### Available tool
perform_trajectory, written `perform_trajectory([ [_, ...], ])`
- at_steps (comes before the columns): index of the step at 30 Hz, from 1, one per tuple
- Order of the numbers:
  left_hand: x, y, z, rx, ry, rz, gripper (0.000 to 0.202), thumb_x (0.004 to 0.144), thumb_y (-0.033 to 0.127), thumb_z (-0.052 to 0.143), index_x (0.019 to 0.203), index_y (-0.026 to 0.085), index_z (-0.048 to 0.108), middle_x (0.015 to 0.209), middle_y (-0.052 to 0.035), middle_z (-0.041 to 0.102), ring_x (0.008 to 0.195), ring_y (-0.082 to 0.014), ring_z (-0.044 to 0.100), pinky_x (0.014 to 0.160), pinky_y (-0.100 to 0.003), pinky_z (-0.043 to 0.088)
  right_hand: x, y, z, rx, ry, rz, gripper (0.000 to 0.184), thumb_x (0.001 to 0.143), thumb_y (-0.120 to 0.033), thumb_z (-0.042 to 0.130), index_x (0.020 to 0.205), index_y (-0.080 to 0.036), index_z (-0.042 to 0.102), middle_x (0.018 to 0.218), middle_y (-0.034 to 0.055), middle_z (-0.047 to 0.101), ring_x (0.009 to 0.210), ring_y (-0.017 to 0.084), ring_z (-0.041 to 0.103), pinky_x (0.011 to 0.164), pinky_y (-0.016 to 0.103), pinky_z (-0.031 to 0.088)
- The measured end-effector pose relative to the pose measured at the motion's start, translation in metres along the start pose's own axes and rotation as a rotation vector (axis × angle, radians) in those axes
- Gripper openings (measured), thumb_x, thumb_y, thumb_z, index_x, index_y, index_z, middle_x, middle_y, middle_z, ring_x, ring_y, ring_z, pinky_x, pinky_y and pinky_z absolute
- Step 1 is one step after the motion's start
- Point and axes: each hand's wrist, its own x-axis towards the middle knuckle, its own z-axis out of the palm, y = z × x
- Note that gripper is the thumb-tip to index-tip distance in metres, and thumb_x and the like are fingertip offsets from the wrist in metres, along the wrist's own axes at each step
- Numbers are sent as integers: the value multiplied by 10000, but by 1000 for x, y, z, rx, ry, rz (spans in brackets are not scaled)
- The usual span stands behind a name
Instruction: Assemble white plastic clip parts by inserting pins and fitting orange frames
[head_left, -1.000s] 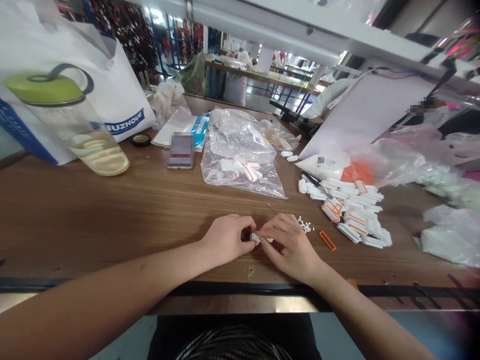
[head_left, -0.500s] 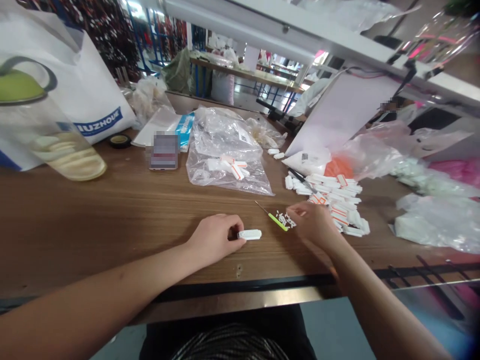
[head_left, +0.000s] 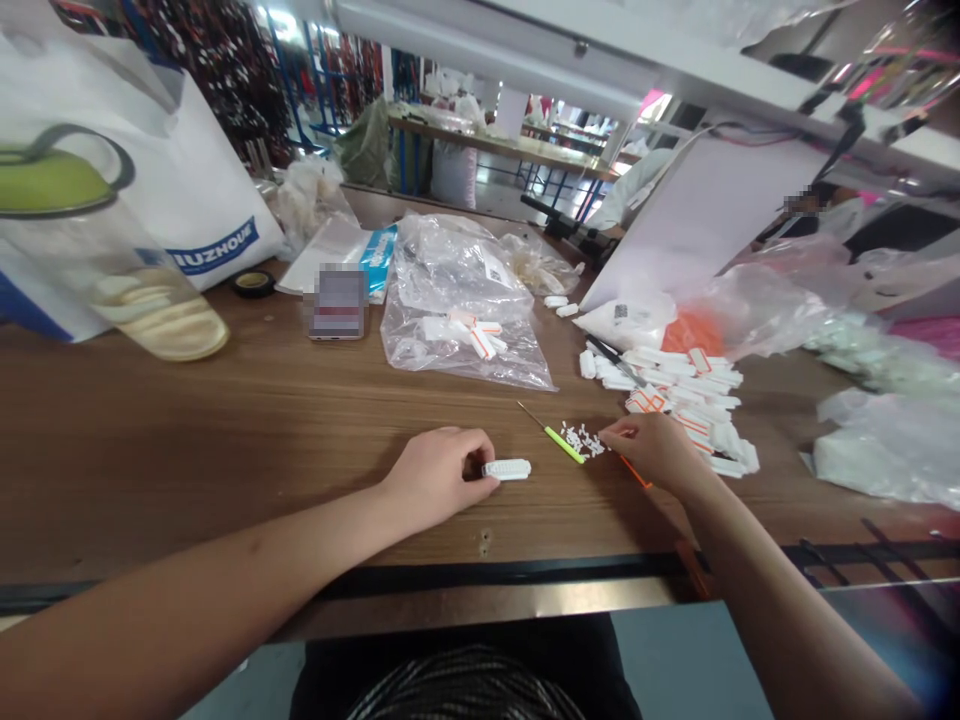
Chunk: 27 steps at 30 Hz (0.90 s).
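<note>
My left hand (head_left: 439, 475) rests on the brown tabletop (head_left: 300, 430). Between its thumb and index finger is a small white ribbed plastic piece (head_left: 511, 469). My right hand (head_left: 649, 447) has its fingertips pinched together at the edge of a scatter of tiny white bits (head_left: 576, 438). Whatever lies between those fingertips is too small to make out. A thin orange strip (head_left: 637, 474) shows just below the right hand. Left of the bits lies a tool with a yellow-green handle (head_left: 564, 444) and a thin metal shaft.
Right of centre lies a pile of white plastic pieces (head_left: 694, 400), some with orange strips, and a dark tool on it. Clear plastic bags (head_left: 465, 270) lie farther back. A phone (head_left: 336, 305), a black tape roll (head_left: 253, 284) and a green-lidded bottle (head_left: 165, 310) stand left.
My right hand has shifted slightly right, and the orange strip now shows under it. The view has moved slightly; my left hand still holds the white piece in the same spot.
</note>
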Motion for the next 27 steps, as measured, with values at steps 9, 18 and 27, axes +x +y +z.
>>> perform_trajectory([
  [9, -1, -1, 2, -27, 11, -8, 141, 752, 342, 709, 833, 240, 656, 695, 28, 585, 666, -154, 549, 635, -284, 379, -16, -39, -1, 257, 61, -149, 222, 786, -370, 613, 731, -187, 724, 663, 32, 709, 620, 179, 636, 580, 274, 461],
  [18, -2, 2, 2, -52, 36, 17, 119, 771, 337, 686, 802, 232, 639, 676, 36, 598, 659, -145, 550, 630, -272, 380, -50, -113, 30, 329, -8, -735, 98, 864, -178, 639, 771, -207, 627, 875, 8, 655, 857, 171, 580, 820, 354, 374],
  [27, -2, 1, 0, -50, 24, 29, 115, 762, 321, 681, 805, 231, 623, 687, 33, 601, 665, -148, 554, 608, -266, 374, -51, -113, 36, 305, 32, -772, 111, 859, -140, 632, 777, -212, 619, 874, 5, 640, 856, 171, 569, 809, 356, 365],
])
